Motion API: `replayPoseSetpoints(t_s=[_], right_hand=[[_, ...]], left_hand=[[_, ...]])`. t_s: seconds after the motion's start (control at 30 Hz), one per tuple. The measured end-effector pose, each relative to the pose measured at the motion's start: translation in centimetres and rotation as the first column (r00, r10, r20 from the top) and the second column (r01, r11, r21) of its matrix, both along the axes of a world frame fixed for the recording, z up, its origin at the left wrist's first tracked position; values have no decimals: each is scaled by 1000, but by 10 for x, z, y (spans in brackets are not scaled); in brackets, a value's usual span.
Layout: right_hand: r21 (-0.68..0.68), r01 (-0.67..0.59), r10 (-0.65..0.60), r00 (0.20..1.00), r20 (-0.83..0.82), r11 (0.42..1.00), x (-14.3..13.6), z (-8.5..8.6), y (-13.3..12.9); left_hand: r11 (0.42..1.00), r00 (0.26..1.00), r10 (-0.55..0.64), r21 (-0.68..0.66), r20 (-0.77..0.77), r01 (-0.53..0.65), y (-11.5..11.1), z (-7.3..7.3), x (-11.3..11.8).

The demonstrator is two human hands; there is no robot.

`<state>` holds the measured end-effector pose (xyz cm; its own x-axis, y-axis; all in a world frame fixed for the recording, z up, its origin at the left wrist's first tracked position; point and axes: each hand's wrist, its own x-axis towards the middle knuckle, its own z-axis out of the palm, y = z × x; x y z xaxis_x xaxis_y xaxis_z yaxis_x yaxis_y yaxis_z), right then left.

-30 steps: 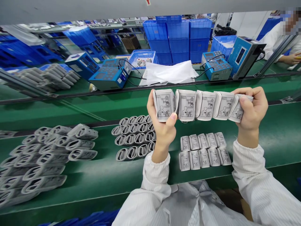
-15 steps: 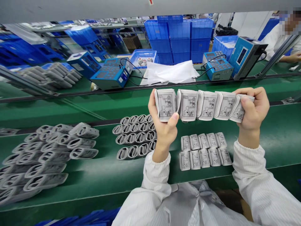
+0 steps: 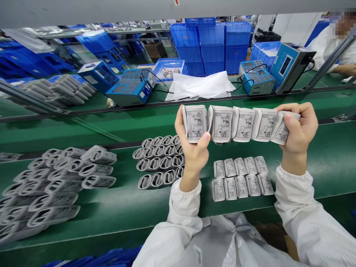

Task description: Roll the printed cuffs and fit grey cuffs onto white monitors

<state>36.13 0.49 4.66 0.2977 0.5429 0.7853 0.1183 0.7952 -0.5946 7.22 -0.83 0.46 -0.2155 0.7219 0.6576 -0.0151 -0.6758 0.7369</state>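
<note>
A row of several folded grey cuffs [image 3: 243,124] with printed diagrams is held up above the green work surface. My left hand [image 3: 193,148] is closed on the row's left end, thumb in front. At the right end, my right hand [image 3: 300,128] pinches the last cuff, thumb across its face. Below, between my forearms, two rows of flat folded cuffs [image 3: 241,178] lie on the surface. Left of them stand several rows of rolled cuffs [image 3: 160,162], partly hidden by my left hand and sleeve.
A larger pile of rolled cuffs [image 3: 50,181] lies at the left. Behind a rail are blue devices [image 3: 130,87] with cables, a white sheet [image 3: 203,85] and stacked blue crates [image 3: 211,48]. Another person [image 3: 333,48] is at the far right.
</note>
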Motion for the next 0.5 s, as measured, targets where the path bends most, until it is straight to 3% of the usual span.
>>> replayPoseSetpoints(t_s=[0.13,0.5], right_hand=[[1,7,-7,1000,-8,1000,-1,1,0],[-37,40,-39,999,22,999,-2,3,-3]], left_hand=[[1000,997,-5,2,79,5,1,1,2],[1000,999,7,-30,34,-6,2,-2,0]])
